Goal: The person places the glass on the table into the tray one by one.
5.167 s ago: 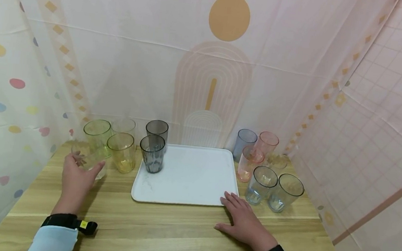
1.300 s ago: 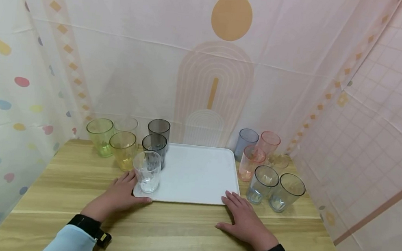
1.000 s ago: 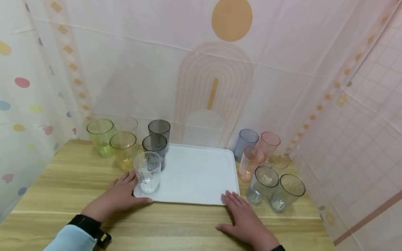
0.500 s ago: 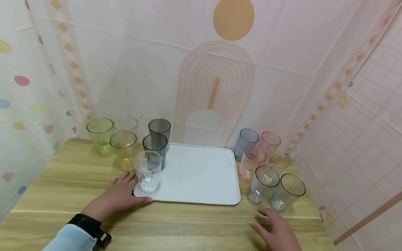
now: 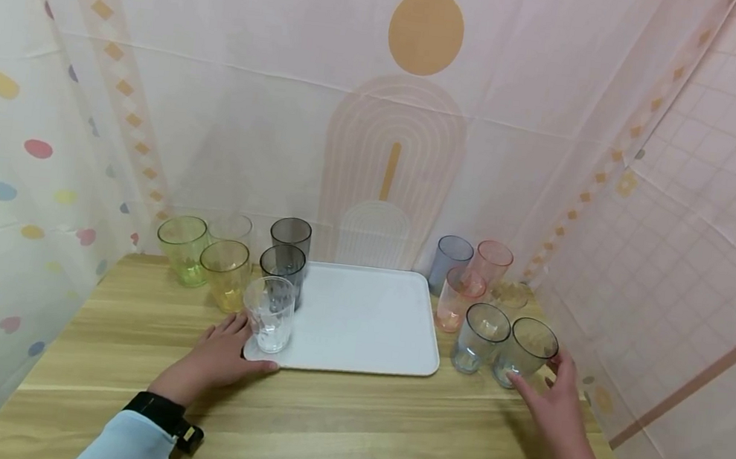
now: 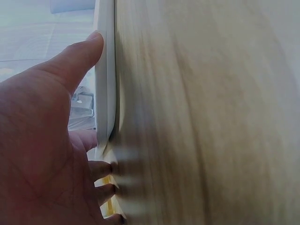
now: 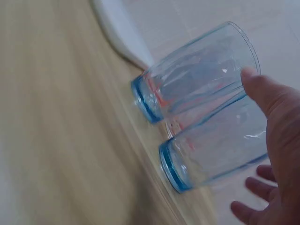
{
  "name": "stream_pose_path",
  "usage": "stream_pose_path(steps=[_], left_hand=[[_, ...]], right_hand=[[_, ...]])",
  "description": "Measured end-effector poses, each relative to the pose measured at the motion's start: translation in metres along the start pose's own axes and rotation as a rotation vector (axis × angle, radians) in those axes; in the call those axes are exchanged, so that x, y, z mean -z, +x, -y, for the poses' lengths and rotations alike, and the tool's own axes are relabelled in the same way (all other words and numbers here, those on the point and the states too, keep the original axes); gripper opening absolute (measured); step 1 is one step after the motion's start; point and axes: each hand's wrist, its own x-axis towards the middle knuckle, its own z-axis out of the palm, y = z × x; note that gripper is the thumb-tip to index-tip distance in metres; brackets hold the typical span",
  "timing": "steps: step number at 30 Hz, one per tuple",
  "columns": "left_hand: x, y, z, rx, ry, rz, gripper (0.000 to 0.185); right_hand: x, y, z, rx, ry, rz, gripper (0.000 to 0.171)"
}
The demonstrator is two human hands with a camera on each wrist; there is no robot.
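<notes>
Wooden bench boards are running across the near foreground, with patterned curtains closing in the booth behind. Nearest to the viewer, the left hand is lying flat with fingers relaxed against the near left corner of the white tray; the left wrist view is showing the thumb pressing along the tray's edge, which is a sound way to steady it. On the other side, the right hand is reaching with its grip spread wide, thumb and fingers flanking the nearest blue cup without closing on it; the right wrist view is showing the thumb tip beside the rim end and the fingertips below. Judging from this, the hand should be wrapping the cup's middle, not its rim, and lifting straight up, since the second blue cup is standing just beside it and could be knocked. A clear cup is already standing on the tray's near left corner, with a grey cup behind it. Farther back, pink cups and yellow and green cups are waiting near the curtain.
</notes>
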Motion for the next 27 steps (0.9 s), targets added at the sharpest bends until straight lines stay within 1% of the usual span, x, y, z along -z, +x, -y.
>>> stream_pose_path(steps=[3,7,12,19,27], left_hand=[[0.0,0.0,0.0,-0.003,-0.002,0.002,0.128],[-0.001,0.001,-0.001,-0.004,-0.007,0.008,0.128],[-0.003,0.001,0.0,0.004,-0.003,0.014,0.129],[0.002,-0.002,-0.001,0.011,-0.022,0.014,0.129],[0.002,-0.002,-0.001,0.01,-0.015,0.015,0.129]], right_hand=[[-0.005,0.01,-0.003,0.025,0.088,-0.004,0.115],[-0.012,0.015,-0.005,0.016,0.148,-0.045,0.118],[-0.02,0.019,-0.005,0.002,0.17,-0.093,0.115],[-0.025,0.025,-0.004,-0.001,0.178,-0.103,0.111],[-0.018,0.014,0.01,-0.028,0.18,-0.179,0.102]])
